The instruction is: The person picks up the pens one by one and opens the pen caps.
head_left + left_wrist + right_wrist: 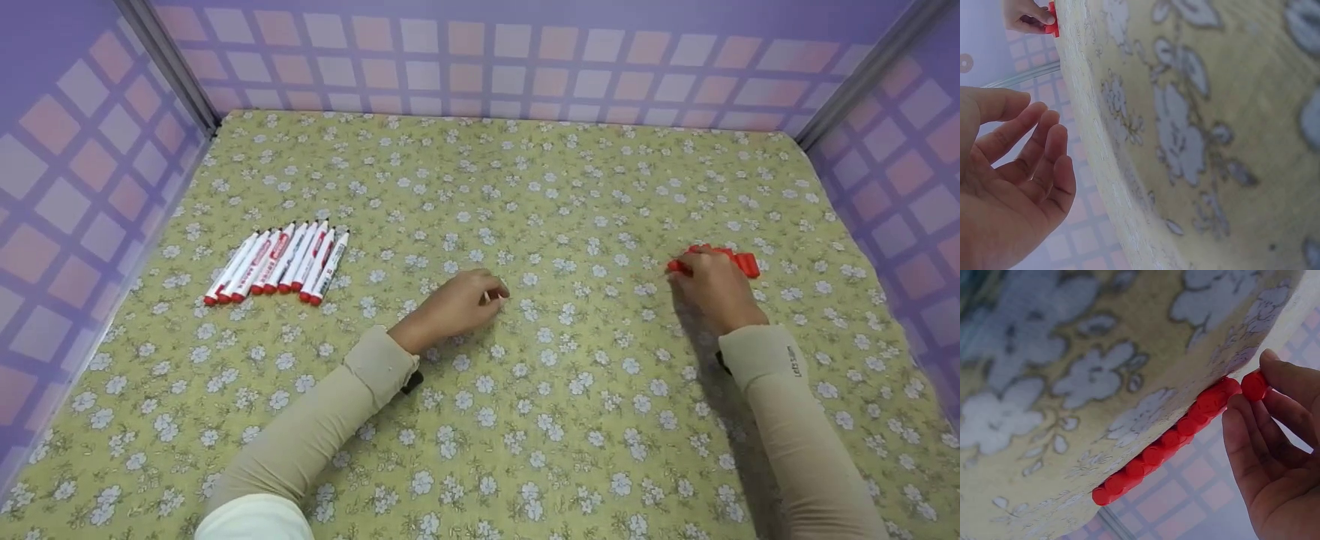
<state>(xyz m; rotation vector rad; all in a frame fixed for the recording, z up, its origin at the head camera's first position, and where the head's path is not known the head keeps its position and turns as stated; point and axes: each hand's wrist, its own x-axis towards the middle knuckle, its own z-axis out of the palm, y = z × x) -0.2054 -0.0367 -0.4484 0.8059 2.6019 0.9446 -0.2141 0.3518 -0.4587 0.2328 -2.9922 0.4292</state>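
Between the thumb and fingers of my right hand (712, 289) is a red marker cap (1253, 386), seen end-on in the right wrist view. A row of several more red caps (1153, 455) lies on the cloth beside those fingers; in the head view the hand partly covers these caps (746, 264). My left hand (459, 306) hovers over the middle of the table with its fingers loosely bent and nothing in them. Farther left, several white markers (277, 259) with red ends lie side by side, their dark tips uncapped and pointing away from me.
A yellow-green floral cloth (540, 442) covers the table. Purple checked panels (517, 67) stand along the back and both sides, with grey posts (169, 64) at the rear corners.
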